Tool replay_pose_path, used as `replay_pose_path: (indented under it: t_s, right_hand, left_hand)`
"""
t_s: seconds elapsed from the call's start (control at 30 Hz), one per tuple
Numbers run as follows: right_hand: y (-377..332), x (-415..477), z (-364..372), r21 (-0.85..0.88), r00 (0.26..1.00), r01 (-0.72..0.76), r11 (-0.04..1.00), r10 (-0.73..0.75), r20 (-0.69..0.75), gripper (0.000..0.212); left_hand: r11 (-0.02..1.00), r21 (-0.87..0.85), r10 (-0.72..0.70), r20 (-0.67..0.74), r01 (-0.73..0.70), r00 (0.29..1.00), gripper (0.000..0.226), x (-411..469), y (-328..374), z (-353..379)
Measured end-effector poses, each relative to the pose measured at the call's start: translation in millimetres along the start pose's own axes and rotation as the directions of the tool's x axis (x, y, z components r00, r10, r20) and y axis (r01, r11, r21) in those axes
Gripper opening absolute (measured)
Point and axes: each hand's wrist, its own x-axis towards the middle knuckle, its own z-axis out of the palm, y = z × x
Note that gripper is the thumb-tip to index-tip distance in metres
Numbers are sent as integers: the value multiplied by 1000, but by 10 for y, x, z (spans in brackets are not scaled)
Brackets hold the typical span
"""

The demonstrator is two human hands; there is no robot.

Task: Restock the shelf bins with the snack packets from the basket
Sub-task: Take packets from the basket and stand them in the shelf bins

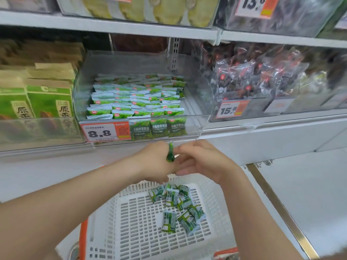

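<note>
Below the clear bin's (197, 117) front edge, the left hand (155, 162) grips a snack packet (170, 153) edge-up, likely squaring it for the rows; the right hand (204, 162) meets it, grip unclear. Spare packets (176, 201) lie toward the basket's (131, 222) far edge

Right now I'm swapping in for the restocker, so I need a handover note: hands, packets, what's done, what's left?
Left hand holds one green packet, edge-on, just below the 8.8 bin.
Right hand reaches the packet with its fingers; its hold is unclear.
Done: rows of packets fill the bin's left and middle; its right side is bare.
Basket holds a small pile.
Left: place this packet, then the pile.
</note>
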Motion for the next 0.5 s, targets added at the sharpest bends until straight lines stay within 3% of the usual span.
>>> replay_pose_path:
  t_s: [0.07,0.13,0.2,0.27,0.3,0.37,0.43,0.5]
  right_hand:
    - [-115,-70,-91,-42,990,86,995,-90,-104,16]
    - [-147,-70,-116,-88,935,207,974,-223,-276,14]
    - [-149,-45,-74,-76,897,298,951,-307,-318,12]
    - [-159,-48,-8,-61,891,350,935,-352,-287,8]
    - [-181,-63,24,-71,882,375,924,-379,-279,18]
    - [-212,-70,59,-141,847,437,888,-460,-267,26]
    - [-261,-75,83,-161,826,487,859,-512,-236,4]
    - [-295,-43,98,-166,799,513,842,-539,-267,17]
  left_hand:
    - [939,-341,-56,-42,39,998,10,-55,49,-12]
    - [825,-565,-64,-75,11,995,23,-79,130,-18]
    - [741,-671,-58,-99,-23,993,40,-91,183,-34]
    - [719,-694,-65,-108,-29,992,64,-82,190,-62]
    - [729,-683,-52,-117,-42,992,64,-80,192,-85]
    - [755,-649,9,-136,-96,991,47,-92,221,-146]
    - [795,-585,83,-163,-164,983,29,-113,263,-230]
    - [863,-428,167,-260,-269,951,23,-124,301,-334]
